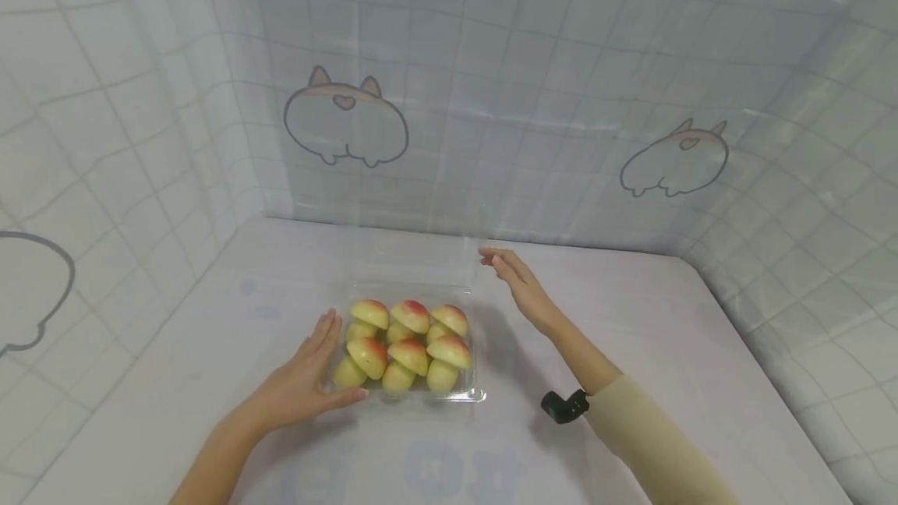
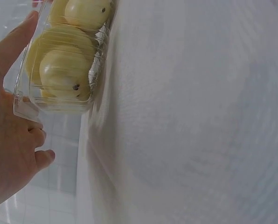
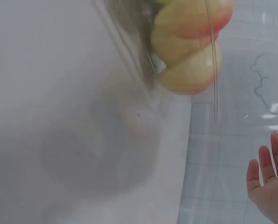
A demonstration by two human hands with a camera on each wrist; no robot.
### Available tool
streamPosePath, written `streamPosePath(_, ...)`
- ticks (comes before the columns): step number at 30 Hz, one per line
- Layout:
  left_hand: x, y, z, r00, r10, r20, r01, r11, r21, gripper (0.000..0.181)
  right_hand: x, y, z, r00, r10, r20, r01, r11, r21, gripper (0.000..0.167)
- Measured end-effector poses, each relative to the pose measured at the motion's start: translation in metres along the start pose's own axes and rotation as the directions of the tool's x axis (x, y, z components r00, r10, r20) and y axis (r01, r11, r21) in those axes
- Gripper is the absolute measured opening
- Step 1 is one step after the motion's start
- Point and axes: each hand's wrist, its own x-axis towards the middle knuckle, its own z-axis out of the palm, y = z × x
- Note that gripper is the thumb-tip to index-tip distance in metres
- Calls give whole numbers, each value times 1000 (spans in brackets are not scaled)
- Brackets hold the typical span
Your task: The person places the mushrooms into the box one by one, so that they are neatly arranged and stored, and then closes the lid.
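Observation:
A clear plastic clamshell box sits on the table with its lid raised at the back. Inside are several yellow, red-blushed fruits, cap-like pieces resting on rounder yellow ones. My left hand lies along the box's left side, fingers straight and thumb stretched across the front corner. The left wrist view shows that hand against the box's rim. My right hand is raised at the lid's right side, fingers extended. In the right wrist view its fingertips meet or nearly meet the lid's edge.
A white cloth with faint prints covers the table. Grid-patterned curtains with cartoon outlines stand behind and at both sides. A dark green band is on my right wrist, by the beige sleeve.

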Motion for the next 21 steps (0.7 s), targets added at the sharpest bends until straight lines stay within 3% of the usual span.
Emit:
streamPosePath(4,0,-1,-1,1000,-11,-5,11,1000,-5,118,-13,0,0,1000,-9,-8,9,1000,-4,48)
streamPosePath(8,-3,-2,-2,999,-32,-3,32,999,-25,119,-28,2,5,999,-29,30,32,993,-111,41)
streamPosePath(12,-8,-5,-3,999,-39,9,39,997,-61,119,-41,3,12,992,-59,108,86,961,-265,29)
streamPosePath(16,-15,-11,-6,1000,-20,9,21,986,-165,118,-51,4,19,985,-60,159,113,930,-348,23)
streamPosePath(19,-22,-16,-9,1000,16,-11,-18,975,-223,107,-55,5,24,985,-54,161,114,916,-386,22)
streamPosePath(21,-27,-18,-12,1000,10,-28,-17,967,-255,89,-57,6,26,986,-56,160,116,910,-398,21)
